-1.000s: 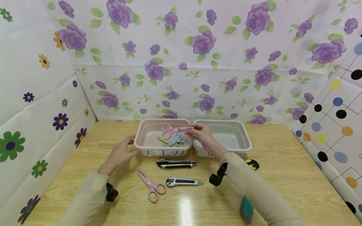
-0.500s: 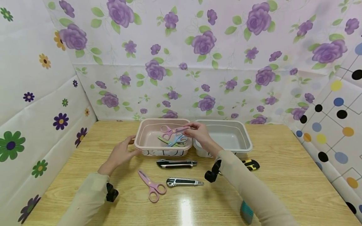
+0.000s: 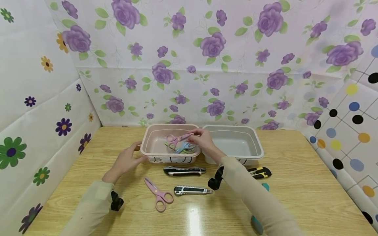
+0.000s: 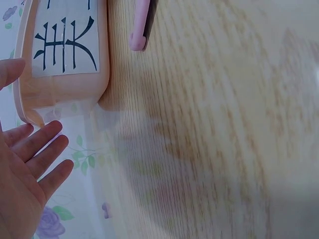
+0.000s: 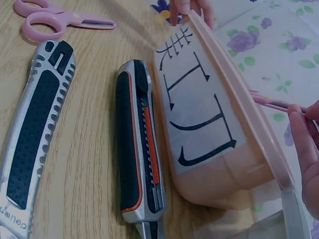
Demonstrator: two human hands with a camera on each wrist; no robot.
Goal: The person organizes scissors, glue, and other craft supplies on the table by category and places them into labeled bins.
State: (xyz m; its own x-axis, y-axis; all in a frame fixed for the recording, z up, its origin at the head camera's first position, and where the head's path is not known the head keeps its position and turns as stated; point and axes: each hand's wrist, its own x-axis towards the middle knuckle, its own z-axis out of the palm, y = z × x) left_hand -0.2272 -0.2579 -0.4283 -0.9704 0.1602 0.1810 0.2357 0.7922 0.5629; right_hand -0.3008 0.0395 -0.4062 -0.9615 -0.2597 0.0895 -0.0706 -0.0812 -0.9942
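My right hand (image 3: 203, 141) pinches pink scissors (image 3: 174, 140) by the blade end, over the pink bin (image 3: 153, 136). Their handles point left. Inside that bin lie blue scissors (image 3: 180, 148) and a green item (image 3: 169, 144), partly covered. At the bin's left end is my left hand (image 3: 125, 161), its fingers straight and spread about the rim corner; in the left wrist view the fingertips (image 4: 52, 127) are at the rim. In front of the bin lies a black utility knife (image 3: 183, 170), then a silver utility knife (image 3: 192, 190) and a second pair of pink scissors (image 3: 157, 194).
A grey bin (image 3: 257, 141) stands against the pink one's right side. A yellow-and-black utility knife (image 3: 261, 172) and a teal tool (image 3: 257, 225) lie at the right, partly hidden by my right sleeve. Patterned cloth walls (image 3: 177, 78) enclose the table.
My right hand has moved left with the pink scissors, farther over the pink bin. More of the yellow-and-black knife and the teal tool shows. My left hand has stayed put.
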